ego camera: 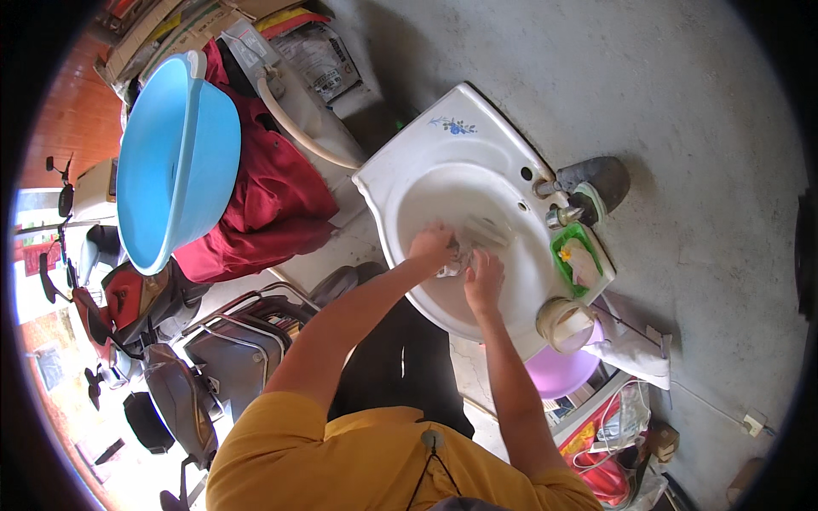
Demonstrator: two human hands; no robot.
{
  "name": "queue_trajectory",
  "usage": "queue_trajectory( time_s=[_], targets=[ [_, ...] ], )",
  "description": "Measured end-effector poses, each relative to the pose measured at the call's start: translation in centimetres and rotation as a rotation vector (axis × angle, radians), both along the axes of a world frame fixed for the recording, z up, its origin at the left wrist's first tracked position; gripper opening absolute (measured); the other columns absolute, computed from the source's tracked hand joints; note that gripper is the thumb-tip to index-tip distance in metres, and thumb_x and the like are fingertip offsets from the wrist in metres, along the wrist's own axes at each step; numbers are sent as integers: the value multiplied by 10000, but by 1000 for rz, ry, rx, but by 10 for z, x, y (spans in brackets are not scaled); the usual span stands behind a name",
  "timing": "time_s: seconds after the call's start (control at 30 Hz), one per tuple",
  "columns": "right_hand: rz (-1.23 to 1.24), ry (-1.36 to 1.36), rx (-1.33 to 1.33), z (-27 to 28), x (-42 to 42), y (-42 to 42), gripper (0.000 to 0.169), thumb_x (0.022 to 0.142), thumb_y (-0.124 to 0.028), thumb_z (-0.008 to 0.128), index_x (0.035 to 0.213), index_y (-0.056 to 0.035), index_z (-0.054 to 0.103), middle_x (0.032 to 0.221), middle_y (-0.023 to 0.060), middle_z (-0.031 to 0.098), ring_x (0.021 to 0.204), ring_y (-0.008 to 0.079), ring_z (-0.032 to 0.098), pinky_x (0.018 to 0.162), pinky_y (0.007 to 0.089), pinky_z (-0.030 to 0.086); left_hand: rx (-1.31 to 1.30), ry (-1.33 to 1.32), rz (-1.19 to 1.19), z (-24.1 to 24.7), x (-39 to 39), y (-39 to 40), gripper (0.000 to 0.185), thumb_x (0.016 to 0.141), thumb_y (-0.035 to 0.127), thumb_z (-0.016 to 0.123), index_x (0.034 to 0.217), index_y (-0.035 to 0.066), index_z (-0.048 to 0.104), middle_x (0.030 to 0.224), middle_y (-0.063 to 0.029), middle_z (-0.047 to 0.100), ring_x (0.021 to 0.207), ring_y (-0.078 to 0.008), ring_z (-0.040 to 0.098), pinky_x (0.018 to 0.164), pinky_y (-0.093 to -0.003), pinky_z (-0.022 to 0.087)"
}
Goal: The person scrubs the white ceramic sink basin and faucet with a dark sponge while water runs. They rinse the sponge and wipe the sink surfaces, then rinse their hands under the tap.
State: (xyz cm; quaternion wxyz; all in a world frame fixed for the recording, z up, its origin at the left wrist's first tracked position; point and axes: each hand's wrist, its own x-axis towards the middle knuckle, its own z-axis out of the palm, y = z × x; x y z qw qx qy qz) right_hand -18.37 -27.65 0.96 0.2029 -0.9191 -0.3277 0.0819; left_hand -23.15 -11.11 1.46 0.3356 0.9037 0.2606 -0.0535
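Observation:
Both hands are down in a white ceramic washbasin [476,148] with a blue flower print on its corner. My left hand [434,246] is bent over a small wet, whitish item [452,267], its fingertips partly hidden. Just right of it, my right hand [486,278] touches or nearly touches the item's edge, fingers curled. Cloudy water seems to stand in the bowl, and a pale, blurred shape [489,231] lies in it beyond the hands. What the item is cannot be told.
A metal tap [563,217], a green soap tray [580,289] and a glass jar [555,326] line the basin's right side. A large blue plastic tub [211,160] rests on dark red cloth [281,191] at left. Below the jar is a purple basin [562,373]. Scooters [128,300] stand far left.

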Motion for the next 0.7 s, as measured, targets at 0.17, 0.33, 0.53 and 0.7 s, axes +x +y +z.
queue_trajectory(
  time_s=[0.17,0.33,0.53,0.7],
  targets=[
    [89,108,-102,-16,-4,-13,562,785,-171,699,1302,-146,480,1246,145,495,1148,349,480,923,511,437,-27,-398,364,56,-9,68,372,705,115,774,1026,94,587,1057,-129,550,1026,-340,562,873,-428,482],
    [58,294,-160,-23,-35,-10,634,802,-198,689,1367,-160,404,1214,158,519,1121,361,503,894,506,455,336,-161,252,44,-46,161,479,725,124,752,1174,88,586,1161,-117,566,1060,-362,531,899,-446,494],
    [61,316,-160,-32,-26,-19,624,809,-222,676,1365,-164,400,1147,141,556,1076,362,530,873,498,461,348,-174,144,33,-79,136,379,749,109,711,1121,76,647,1130,-83,583,1042,-331,543,902,-411,499],
    [71,311,-195,-27,-25,-12,598,805,-205,664,1349,-171,418,1125,126,557,1060,347,533,863,487,463,495,-140,189,30,-64,159,303,734,48,674,1036,67,677,1050,-69,599,986,-301,551,854,-396,510]
  ],
)
